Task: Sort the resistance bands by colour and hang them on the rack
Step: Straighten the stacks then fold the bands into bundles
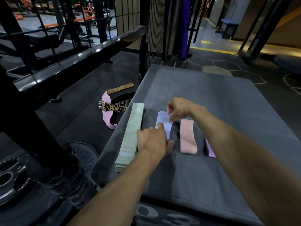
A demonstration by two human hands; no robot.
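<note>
Several flat resistance bands lie in a row on a grey cloth-covered box (211,101). A stack of pale green bands (130,134) lies at the left edge. Beside it is a stack of lavender-white bands (163,122). My left hand (154,142) rests on the near part of that stack, fingers on top. My right hand (178,109) pinches its far end. A pink band (187,136) lies to the right, and a purple band (210,149) shows partly under my right forearm.
A black steel rack (70,51) with wire mesh stands to the left and behind. On the rubber floor lie a leopard-print belt (114,106), a pink belt (107,115) and a tan belt (120,88). Weight plates (14,176) sit at lower left.
</note>
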